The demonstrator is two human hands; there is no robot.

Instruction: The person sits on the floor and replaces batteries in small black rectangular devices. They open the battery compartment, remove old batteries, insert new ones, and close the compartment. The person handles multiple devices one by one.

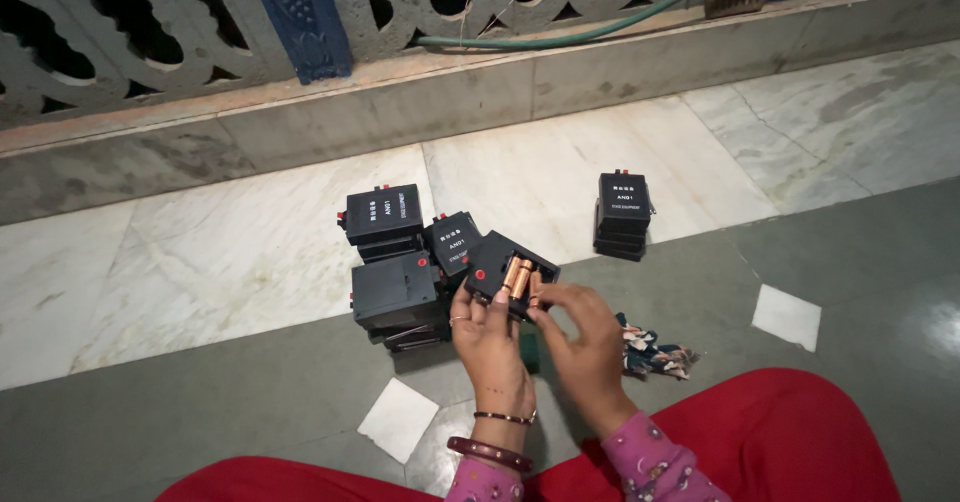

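A person sits on the floor [200,402] and looks down at two hands. The left hand [490,347] holds a small black box [495,262] from below. Its fingers are curled around the near edge of the box, and the thumb is pressed against the box's side. The box is tipped up a little and is open on top. Inside it lie copper-coloured batteries [517,275], side by side. A small red dot shows on the box near the thumb.

The right hand [585,347] is just beside the box on its right. Its fingers are bent and its fingertips [540,292] touch the batteries and the edge of the box. It is partly closed, pinching at that spot. I cannot tell if it grips a battery or only touches it.

The box is up in the air, in front of the person's red lap [780,432], above the grey part of the floor.

Behind the hands is a pile of more black boxes [395,262], lying close and touching each other. One more stack of black boxes [622,215] stands well apart, to the right, on the pale marble.

A small bundle of patterned cloth [650,354] lies on the floor near the right hand. Two white tiles [786,315] are set in the grey floor. A green hose [560,37] runs along the carved stone railing [120,32] at the back.
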